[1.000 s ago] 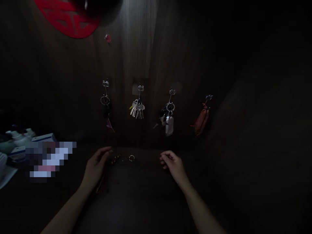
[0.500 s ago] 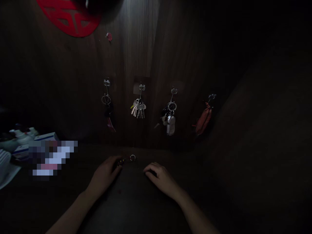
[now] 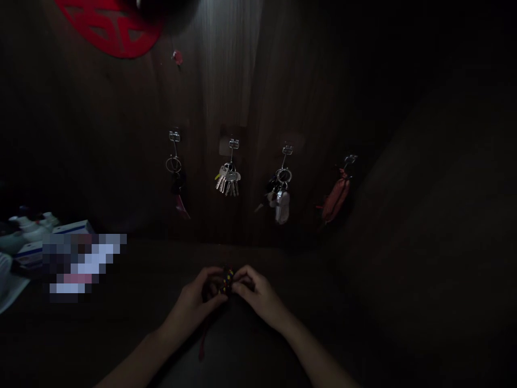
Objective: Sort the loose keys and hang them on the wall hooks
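Note:
Low in the middle, a small dark keychain charm (image 3: 228,281) with yellow, red and blue spots sits between my two hands. My left hand (image 3: 193,299) grips it from the left between thumb and fingers. From the other side, my right hand (image 3: 260,296) pinches at its right edge with thumb and fingertips together. A red cord or tassel (image 3: 201,350) trails below my left hand. The dim light hides the finer detail, and the charm's metal ring does not show.
On the dark wooden back panel hang several hooks with a key ring (image 3: 173,165), a bunch of keys (image 3: 228,180), keys with a pale fob (image 3: 283,207) and an orange-red pouch (image 3: 336,199). Bottles (image 3: 30,229) and a box (image 3: 72,229) stand at left. A red paper cutout (image 3: 129,48) is above.
My left hand has moved right with the charm, bringing it to my right hand, which now closes on its edge. The metal ring has gone from sight, and the red cord has come into view.

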Action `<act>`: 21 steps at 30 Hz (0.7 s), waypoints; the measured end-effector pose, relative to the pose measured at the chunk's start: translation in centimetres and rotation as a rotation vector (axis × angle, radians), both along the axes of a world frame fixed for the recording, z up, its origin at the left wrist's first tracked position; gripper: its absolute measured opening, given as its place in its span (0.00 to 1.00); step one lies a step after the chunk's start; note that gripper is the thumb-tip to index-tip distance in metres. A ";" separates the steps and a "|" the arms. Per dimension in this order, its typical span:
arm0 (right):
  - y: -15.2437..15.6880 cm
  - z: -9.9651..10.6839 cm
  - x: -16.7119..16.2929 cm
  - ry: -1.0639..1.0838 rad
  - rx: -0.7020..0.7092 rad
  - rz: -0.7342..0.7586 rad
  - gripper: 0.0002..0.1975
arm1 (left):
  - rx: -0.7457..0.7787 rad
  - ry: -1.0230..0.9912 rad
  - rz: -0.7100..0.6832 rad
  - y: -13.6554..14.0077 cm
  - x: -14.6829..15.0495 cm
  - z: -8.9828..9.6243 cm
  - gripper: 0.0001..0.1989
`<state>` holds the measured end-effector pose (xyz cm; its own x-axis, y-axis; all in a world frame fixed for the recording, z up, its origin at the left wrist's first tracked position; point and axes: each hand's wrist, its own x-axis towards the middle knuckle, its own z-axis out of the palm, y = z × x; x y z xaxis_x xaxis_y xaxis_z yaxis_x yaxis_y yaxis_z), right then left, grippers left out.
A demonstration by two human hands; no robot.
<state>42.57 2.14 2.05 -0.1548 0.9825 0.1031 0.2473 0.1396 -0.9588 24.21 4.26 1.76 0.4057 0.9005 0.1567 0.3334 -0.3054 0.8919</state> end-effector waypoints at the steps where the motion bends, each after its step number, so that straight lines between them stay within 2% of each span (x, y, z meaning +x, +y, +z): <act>1: 0.1 0.0 -0.1 -0.003 -0.006 -0.021 0.08 | 0.007 0.005 0.000 -0.1 0.0 -0.1 0.20; 5: 0.3 -0.4 -0.4 0.044 -0.021 -0.084 0.13 | 0.030 0.000 -0.029 -0.4 0.0 -0.2 0.23; 9: 0.6 -0.6 -0.3 0.176 -0.091 -0.102 0.15 | -0.027 -0.068 -0.129 -0.8 -0.1 0.2 0.23; 11: 0.6 -0.3 -0.1 0.237 -0.111 -0.124 0.14 | -0.036 -0.097 -0.110 -0.7 -0.2 0.3 0.20; 13: 0.5 0.3 0.2 0.316 -0.150 -0.143 0.14 | -0.004 -0.094 -0.032 -0.4 -0.3 0.2 0.17; 17: -0.1 1.2 0.4 0.415 -0.219 -0.033 0.15 | 0.100 -0.022 0.068 0.3 -0.3 -0.3 0.19; 21: -0.8 1.5 0.1 0.432 -0.199 0.126 0.14 | 0.096 -0.013 -0.009 0.0 0.2 -0.2 0.21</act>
<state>42.67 1.35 3.56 -0.2582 0.9661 -0.0034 -0.1858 -0.0531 -0.9812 24.38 4.27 1.57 0.4114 0.8774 0.2470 0.3190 -0.3924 0.8627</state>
